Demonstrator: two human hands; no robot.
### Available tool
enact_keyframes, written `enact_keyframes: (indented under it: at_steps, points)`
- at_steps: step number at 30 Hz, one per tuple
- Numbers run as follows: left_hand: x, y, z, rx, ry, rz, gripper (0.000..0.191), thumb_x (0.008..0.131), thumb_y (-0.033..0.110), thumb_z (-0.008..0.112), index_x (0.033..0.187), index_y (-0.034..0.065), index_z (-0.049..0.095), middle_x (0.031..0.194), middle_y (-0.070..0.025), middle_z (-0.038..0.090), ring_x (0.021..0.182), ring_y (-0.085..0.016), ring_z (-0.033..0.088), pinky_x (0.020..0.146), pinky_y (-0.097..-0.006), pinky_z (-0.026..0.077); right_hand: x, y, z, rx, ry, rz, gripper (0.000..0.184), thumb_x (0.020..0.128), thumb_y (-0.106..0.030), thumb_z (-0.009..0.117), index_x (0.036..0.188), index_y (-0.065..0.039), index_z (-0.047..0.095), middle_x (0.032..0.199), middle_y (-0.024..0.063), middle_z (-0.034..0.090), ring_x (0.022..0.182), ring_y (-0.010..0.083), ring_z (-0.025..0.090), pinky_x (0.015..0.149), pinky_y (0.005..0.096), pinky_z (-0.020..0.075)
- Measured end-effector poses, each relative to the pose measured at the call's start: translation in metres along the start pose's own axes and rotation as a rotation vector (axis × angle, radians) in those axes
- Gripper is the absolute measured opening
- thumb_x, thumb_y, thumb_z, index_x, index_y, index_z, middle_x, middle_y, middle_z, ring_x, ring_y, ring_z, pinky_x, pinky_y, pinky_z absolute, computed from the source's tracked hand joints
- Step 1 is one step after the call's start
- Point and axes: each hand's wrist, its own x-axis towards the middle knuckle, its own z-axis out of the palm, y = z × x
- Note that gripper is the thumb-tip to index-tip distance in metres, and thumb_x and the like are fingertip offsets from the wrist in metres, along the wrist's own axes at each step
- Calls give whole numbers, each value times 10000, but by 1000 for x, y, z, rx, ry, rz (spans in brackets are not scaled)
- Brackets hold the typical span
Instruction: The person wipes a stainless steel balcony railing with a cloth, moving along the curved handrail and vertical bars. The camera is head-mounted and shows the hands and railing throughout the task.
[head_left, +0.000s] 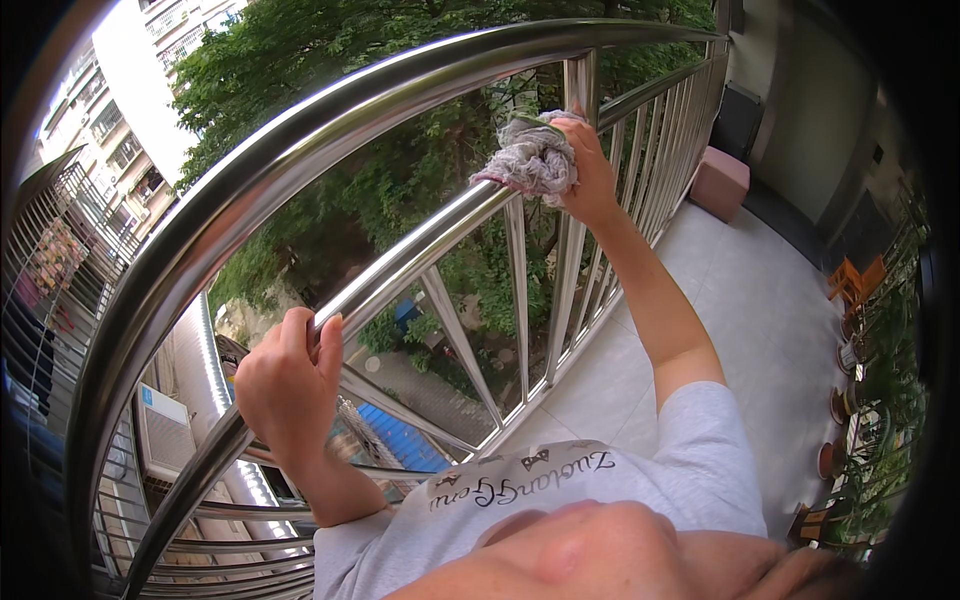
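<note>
My right hand (589, 172) is closed on a bunched grey cloth (532, 159), which lies over the middle rail (420, 244) of a stainless steel balcony railing, near an upright post (580, 82). Part of the cloth's edge is pinkish. Lower on the same rail, my left hand (289, 375) wraps round the metal tube, thumb on the near side. Above both hands curves the thicker top rail (300, 150), touched by neither. Thin metal bars (517, 285) run down from the middle rail.
Pale floor tiles (697, 300) lie inside the railing. A pink stool (720, 184) stands by the far wall, beside a dark case-like object (736, 120). Potted plants (832, 459) and small orange wooden chairs (856, 281) line the right side. Trees and buildings are outside.
</note>
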Motion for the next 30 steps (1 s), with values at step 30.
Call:
enact_keyframes:
  at_steps: [30]
  points:
    - [0,1,3,9,16,-25,268,891,343,679,807,103,598,629,-57,599,559,-285,592,540,-396,444,-16,-87,24,155,45,16,464,790,-198,707,1202,-13,599,1206,167,593,1156,362,529,1029,449,396]
